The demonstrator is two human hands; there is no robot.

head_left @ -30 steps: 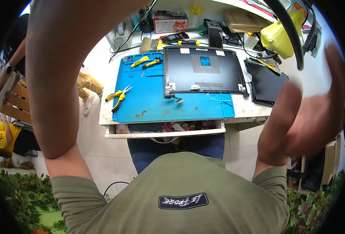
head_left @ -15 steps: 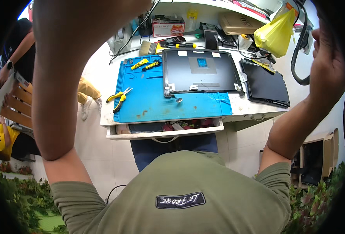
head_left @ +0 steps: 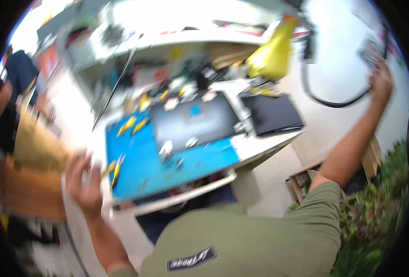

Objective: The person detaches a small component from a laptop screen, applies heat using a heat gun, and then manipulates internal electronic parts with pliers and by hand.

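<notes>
My right hand (head_left: pixel 381 85) is raised at the far right with its fingers closed around a thick black hose (head_left: pixel 336 104), which hangs in a loop beside the bench. A small grey thing (head_left: pixel 369 53) shows by those fingers, too blurred to name. My left hand (head_left: pixel 84 187) is off the bench's left end, fingers spread and holding nothing I can see. Nearest to it lie yellow-handled pliers (head_left: pixel 116 173) on a blue work mat (head_left: pixel 186 173). On that mat rests a dark laptop screen lid (head_left: pixel 199 117), with small yellow tubes (head_left: pixel 127 125) to its left.
A closed black laptop (head_left: pixel 273 115) lies right of the mat. A yellow bag (head_left: pixel 271 57) hangs above it from the shelf side. The bench drawer (head_left: pixel 176 198) is pulled partly out. Other people (head_left: pixel 22 69) are at the left; leafy plants (head_left: pixel 375 207) stand at the right.
My left arm has come down from above to the bench's left side. My right hand has closed on the hose. The view has swung and blurred, showing the bench farther left and tilted.
</notes>
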